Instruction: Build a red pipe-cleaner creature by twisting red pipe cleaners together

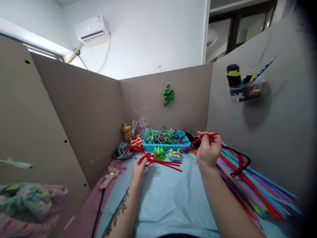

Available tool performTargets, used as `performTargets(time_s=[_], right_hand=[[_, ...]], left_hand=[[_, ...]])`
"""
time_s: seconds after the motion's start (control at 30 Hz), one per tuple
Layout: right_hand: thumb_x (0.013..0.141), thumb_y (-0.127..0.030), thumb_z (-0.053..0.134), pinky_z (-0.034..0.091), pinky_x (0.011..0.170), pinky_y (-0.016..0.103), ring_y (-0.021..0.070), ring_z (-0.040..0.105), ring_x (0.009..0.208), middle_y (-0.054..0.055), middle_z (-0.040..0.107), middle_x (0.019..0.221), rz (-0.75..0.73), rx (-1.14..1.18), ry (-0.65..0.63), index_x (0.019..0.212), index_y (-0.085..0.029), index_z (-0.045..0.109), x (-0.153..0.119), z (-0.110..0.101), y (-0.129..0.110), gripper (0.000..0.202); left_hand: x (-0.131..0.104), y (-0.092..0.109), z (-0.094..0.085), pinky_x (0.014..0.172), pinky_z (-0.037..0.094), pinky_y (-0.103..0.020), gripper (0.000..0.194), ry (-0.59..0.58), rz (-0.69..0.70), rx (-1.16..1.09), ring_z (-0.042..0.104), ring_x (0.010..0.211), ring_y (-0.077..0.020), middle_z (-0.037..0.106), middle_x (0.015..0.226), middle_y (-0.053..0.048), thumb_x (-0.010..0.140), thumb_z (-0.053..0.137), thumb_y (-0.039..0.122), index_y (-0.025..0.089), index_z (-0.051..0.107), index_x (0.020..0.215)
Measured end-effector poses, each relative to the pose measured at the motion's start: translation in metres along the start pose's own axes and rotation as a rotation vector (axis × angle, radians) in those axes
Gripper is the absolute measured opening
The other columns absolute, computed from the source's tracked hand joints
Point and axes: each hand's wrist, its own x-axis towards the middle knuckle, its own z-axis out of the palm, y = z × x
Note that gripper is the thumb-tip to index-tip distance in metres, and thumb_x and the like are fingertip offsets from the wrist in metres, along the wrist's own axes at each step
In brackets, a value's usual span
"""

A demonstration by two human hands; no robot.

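Over the blue cloth, my left hand pinches a bent and looped red pipe-cleaner piece. Several straight red ends stick out of it to the right. My right hand is raised higher, its fingers closed on a single red pipe cleaner; one end slants down to the left and the other shows past the fingertips. Between the hands and a little farther back sit a green pipe-cleaner figure and a blue and yellow one.
A blue tray full of tangled pipe cleaners stands at the back. Long colourful pipe cleaners lie on the right. At the left are a dark bowl and a pink glue gun with a cord. Grey panels enclose the table.
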Motion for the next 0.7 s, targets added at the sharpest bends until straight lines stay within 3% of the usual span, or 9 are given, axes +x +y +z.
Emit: performTargets(time_s=[0.1,0.13,0.2,0.3,0.4,0.57,0.7], right_hand=[[0.079,-0.018,0.054,0.044,0.084,0.033,0.0157,0.057,0.087,0.003,0.060,0.089,-0.243,-0.342,-0.481,0.087,-0.021,0.060,-0.028,0.011,-0.021,0.010],[0.080,-0.018,0.053,0.044,0.082,0.032,0.0164,0.057,0.087,0.004,0.060,0.088,-0.263,-0.390,-0.654,0.088,-0.021,0.062,-0.042,0.014,-0.020,0.012],[0.082,-0.018,0.049,0.046,0.074,0.029,0.0160,0.057,0.081,0.004,0.059,0.086,-0.219,-0.456,-0.823,0.088,-0.022,0.063,-0.067,0.016,-0.008,0.016],[0.081,-0.022,0.052,0.047,0.069,0.028,0.0156,0.057,0.073,0.004,0.058,0.079,-0.087,-0.526,-0.888,0.083,-0.022,0.066,-0.093,0.014,0.017,0.013],[0.080,-0.022,0.054,0.046,0.071,0.030,0.0169,0.057,0.076,0.004,0.058,0.078,-0.042,-0.528,-0.844,0.080,-0.022,0.066,-0.102,0.011,0.032,0.012],[0.081,-0.016,0.049,0.046,0.075,0.032,0.0176,0.057,0.081,0.005,0.061,0.084,-0.004,-0.472,-0.879,0.093,-0.022,0.064,-0.105,0.011,0.034,0.020],[0.082,-0.015,0.047,0.046,0.076,0.031,0.0171,0.057,0.083,0.005,0.061,0.086,0.017,-0.418,-0.904,0.090,-0.021,0.064,-0.111,0.013,0.033,0.020]], left_hand=[[-0.002,0.001,0.001,0.039,0.023,-0.016,0.053,-0.019,0.008,-0.019,0.042,0.045,-0.0036,0.066,0.077,-0.005,0.057,0.073,0.040,0.014,0.064,0.102],[-0.002,0.001,0.002,0.039,0.021,-0.016,0.054,-0.027,0.013,-0.024,0.040,0.043,-0.0029,0.065,0.075,-0.004,0.057,0.073,0.041,0.014,0.063,0.103],[-0.003,0.002,0.002,0.038,0.019,-0.016,0.056,-0.055,0.019,-0.033,0.035,0.040,-0.0016,0.064,0.070,-0.001,0.058,0.072,0.041,0.015,0.062,0.106],[-0.006,0.004,0.004,0.037,0.018,-0.016,0.056,-0.102,0.021,-0.024,0.033,0.038,-0.0011,0.063,0.069,0.000,0.059,0.072,0.042,0.017,0.061,0.108],[-0.010,0.007,0.008,0.038,0.022,-0.017,0.055,-0.149,0.048,0.003,0.036,0.039,-0.0031,0.062,0.063,-0.001,0.059,0.072,0.042,0.016,0.063,0.106],[-0.017,0.010,0.014,0.045,0.034,-0.020,0.057,-0.164,0.098,0.005,0.048,0.049,-0.0088,0.062,0.061,-0.002,0.058,0.073,0.038,0.014,0.063,0.109],[-0.018,0.008,0.014,0.048,0.034,-0.020,0.054,-0.241,0.135,0.042,0.045,0.049,-0.0083,0.057,0.058,0.001,0.062,0.071,0.037,0.015,0.061,0.111]])
